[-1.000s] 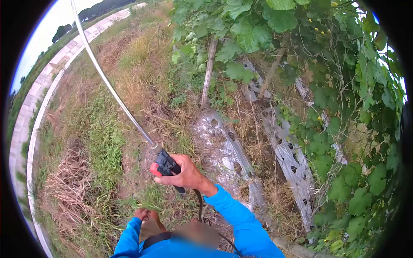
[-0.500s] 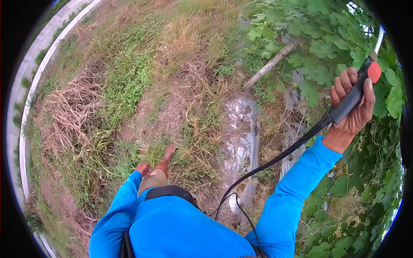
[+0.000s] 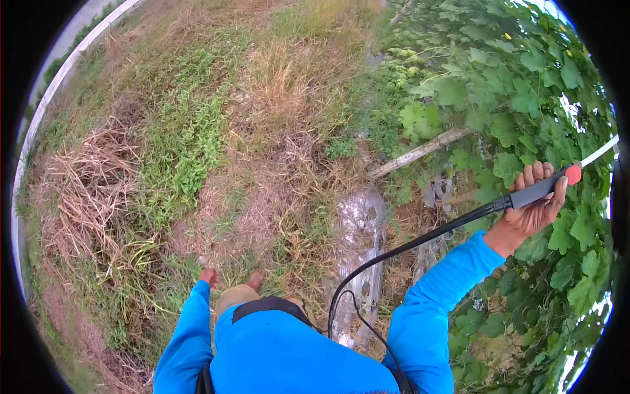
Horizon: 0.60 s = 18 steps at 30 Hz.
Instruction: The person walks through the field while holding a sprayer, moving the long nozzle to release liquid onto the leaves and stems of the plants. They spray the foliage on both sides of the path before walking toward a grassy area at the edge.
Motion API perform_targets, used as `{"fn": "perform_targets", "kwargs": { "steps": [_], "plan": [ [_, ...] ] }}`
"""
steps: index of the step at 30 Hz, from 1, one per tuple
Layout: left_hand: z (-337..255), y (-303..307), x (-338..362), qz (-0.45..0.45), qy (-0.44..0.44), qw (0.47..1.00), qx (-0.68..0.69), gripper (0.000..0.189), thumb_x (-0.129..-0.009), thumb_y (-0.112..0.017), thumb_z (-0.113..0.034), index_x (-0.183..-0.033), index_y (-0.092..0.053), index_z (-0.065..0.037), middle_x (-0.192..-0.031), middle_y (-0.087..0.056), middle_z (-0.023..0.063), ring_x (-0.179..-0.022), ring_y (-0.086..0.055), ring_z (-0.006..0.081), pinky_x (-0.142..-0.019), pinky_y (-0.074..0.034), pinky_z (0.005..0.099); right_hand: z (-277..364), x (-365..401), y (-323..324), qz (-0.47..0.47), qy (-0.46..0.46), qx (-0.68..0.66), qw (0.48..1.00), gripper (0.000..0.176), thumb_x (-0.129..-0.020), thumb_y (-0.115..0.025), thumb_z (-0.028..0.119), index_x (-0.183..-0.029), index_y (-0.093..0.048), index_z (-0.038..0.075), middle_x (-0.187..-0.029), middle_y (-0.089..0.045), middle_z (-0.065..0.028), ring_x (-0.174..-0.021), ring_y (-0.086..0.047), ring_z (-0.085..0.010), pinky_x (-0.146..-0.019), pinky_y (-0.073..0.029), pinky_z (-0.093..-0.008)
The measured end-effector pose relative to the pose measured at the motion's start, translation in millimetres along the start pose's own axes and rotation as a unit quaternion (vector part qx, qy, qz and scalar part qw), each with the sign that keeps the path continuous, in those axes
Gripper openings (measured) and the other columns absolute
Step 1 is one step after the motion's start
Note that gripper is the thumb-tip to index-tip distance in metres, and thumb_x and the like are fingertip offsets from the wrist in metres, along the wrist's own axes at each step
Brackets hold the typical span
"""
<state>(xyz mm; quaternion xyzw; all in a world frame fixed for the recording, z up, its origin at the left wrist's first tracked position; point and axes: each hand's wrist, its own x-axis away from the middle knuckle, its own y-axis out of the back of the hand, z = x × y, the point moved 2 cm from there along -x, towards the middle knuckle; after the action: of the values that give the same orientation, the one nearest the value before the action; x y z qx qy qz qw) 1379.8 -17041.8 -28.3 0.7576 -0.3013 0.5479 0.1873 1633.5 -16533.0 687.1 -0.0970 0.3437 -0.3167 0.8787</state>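
Observation:
My right hand (image 3: 535,200) is raised at the right, its fingers wrapped round a dark grey handle (image 3: 539,192) with a red end. A white rod (image 3: 600,152) runs out past the red end toward the upper right. From the handle's lower end a black cable (image 3: 420,244) curves down to my waist. Broad green leaves (image 3: 505,134) surround the raised hand. Low beside my thigh hangs my left hand (image 3: 209,276), small in view, over grass; its fingers are too small to make out.
A wooden pole (image 3: 423,153) leans into the vines. Silvery plastic sheeting (image 3: 357,262) with holes lies on the ground. Dry cut stalks (image 3: 95,190) are heaped at the left, and a pale curb (image 3: 49,92) curves along the far left. A bare foot (image 3: 256,278) stands on the grass.
My right hand has moved down in view, and the handle has tilted flatter, with more of the white rod showing. My left hand has shifted slightly down and left.

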Motion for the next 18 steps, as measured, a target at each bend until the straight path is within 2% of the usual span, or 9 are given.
{"fn": "perform_targets", "kwargs": {
  "steps": [2, 4, 6, 8, 10, 11, 13, 15, 18],
  "plan": [
    [-36.9, -3.0, -6.0, 0.012, -0.015, 1.000, 0.005, 0.024, -0.085, -0.049, -0.032, -0.094, -0.058, -0.011, -0.064, -0.058, 0.0059, -0.045, -0.053, 0.0184, -0.036, -0.037, 0.0330, -18.2, -26.5, -5.9, 0.000, 0.006, 0.006, 1.000, 0.030, -0.091, -0.056, 0.026, -0.090, -0.039, 0.002, -0.073, -0.032, -0.0025, -0.061, -0.028, -0.0118, -0.050, -0.026, -0.0270],
    [-74.5, -5.5, -12.1, -0.008, -0.039, 0.999, 0.007, 0.024, -0.084, -0.043, -0.027, -0.090, -0.054, -0.007, -0.064, -0.058, 0.0079, -0.045, -0.052, 0.0196, -0.037, -0.036, 0.0335, -31.9, -54.5, -7.6, 0.003, 0.011, 0.002, 1.000, 0.030, -0.091, -0.056, 0.027, -0.090, -0.039, 0.002, -0.072, -0.032, -0.0021, -0.061, -0.027, -0.0118, -0.050, -0.025, -0.0272],
    [-103.8, -9.2, -20.4, 0.002, -0.050, 0.999, 0.020, 0.024, -0.083, -0.044, -0.027, -0.090, -0.055, -0.007, -0.065, -0.059, 0.0081, -0.046, -0.052, 0.0199, -0.037, -0.037, 0.0341, -45.9, -83.1, -7.6, 0.057, -0.024, -0.054, 0.997, 0.030, -0.091, -0.056, 0.028, -0.088, -0.038, 0.003, -0.071, -0.031, -0.0016, -0.059, -0.027, -0.0116, -0.049, -0.024, -0.0272],
    [-122.1, -10.1, -29.2, 0.007, -0.053, 0.998, 0.035, 0.025, -0.082, -0.044, -0.027, -0.091, -0.055, -0.006, -0.066, -0.059, 0.0083, -0.046, -0.053, 0.0202, -0.037, -0.038, 0.0346, -61.6, -111.6, -0.6, 0.071, -0.028, -0.057, 0.995, 0.032, -0.091, -0.056, 0.029, -0.086, -0.037, 0.004, -0.070, -0.029, -0.0011, -0.059, -0.027, -0.0113, -0.048, -0.024, -0.0270],
    [-140.1, -8.5, -52.6, 0.019, -0.053, 0.994, 0.094, 0.027, -0.081, -0.046, -0.028, -0.094, -0.055, -0.006, -0.066, -0.059, 0.0080, -0.048, -0.054, 0.0202, -0.039, -0.040, 0.0362, -85.8, -137.4, 5.2, 0.111, -0.056, -0.098, 0.987, 0.033, -0.089, -0.057, 0.030, -0.086, -0.037, 0.005, -0.070, -0.029, -0.0008, -0.058, -0.027, -0.0114, -0.047, -0.025, -0.0266],
    [-140.8, -1.3, -80.2, 0.049, -0.025, 0.992, 0.116, 0.028, -0.081, -0.046, -0.028, -0.097, -0.055, -0.007, -0.068, -0.060, 0.0078, -0.051, -0.055, 0.0203, -0.041, -0.042, 0.0371, -101.4, -147.7, 10.5, 0.097, -0.055, -0.089, 0.990, 0.033, -0.089, -0.058, 0.030, -0.086, -0.037, 0.005, -0.070, -0.029, -0.0005, -0.057, -0.028, -0.0111, -0.046, -0.025, -0.0262],
    [-155.5, 6.1, -95.1, 0.050, -0.032, 0.988, 0.140, 0.028, -0.082, -0.046, -0.028, -0.098, -0.055, -0.007, -0.069, -0.060, 0.0080, -0.051, -0.055, 0.0208, -0.042, -0.043, 0.0379, -142.0, -163.9, 19.5, 0.093, -0.059, -0.096, 0.989, 0.033, -0.088, -0.059, 0.030, -0.086, -0.037, 0.005, -0.070, -0.030, -0.0007, -0.056, -0.028, -0.0108, -0.045, -0.025, -0.0258],
    [-170.5, 17.8, -107.2, 0.044, -0.037, 0.985, 0.163, 0.029, -0.082, -0.046, -0.029, -0.100, -0.055, -0.008, -0.069, -0.061, 0.0083, -0.051, -0.056, 0.0213, -0.043, -0.043, 0.0387, -191.7, -170.8, 35.6, 0.074, -0.079, -0.100, 0.989, 0.034, -0.086, -0.061, 0.029, -0.087, -0.037, 0.006, -0.069, -0.031, -0.0009, -0.055, -0.028, -0.0103, -0.044, -0.026, -0.0250],
    [-201.2, 31.4, -121.3, 0.023, 0.006, 0.985, 0.168, 0.029, -0.083, -0.046, -0.029, -0.100, -0.056, -0.008, -0.070, -0.062, 0.0094, -0.051, -0.056, 0.0222, -0.042, -0.044, 0.0402, -255.8, -175.1, 66.1, 0.051, -0.105, -0.090, 0.989, 0.037, -0.081, -0.065, 0.030, -0.087, -0.037, 0.007, -0.068, -0.032, -0.0010, -0.052, -0.029, -0.0098, -0.042, -0.026, -0.0245]
  ]
}}
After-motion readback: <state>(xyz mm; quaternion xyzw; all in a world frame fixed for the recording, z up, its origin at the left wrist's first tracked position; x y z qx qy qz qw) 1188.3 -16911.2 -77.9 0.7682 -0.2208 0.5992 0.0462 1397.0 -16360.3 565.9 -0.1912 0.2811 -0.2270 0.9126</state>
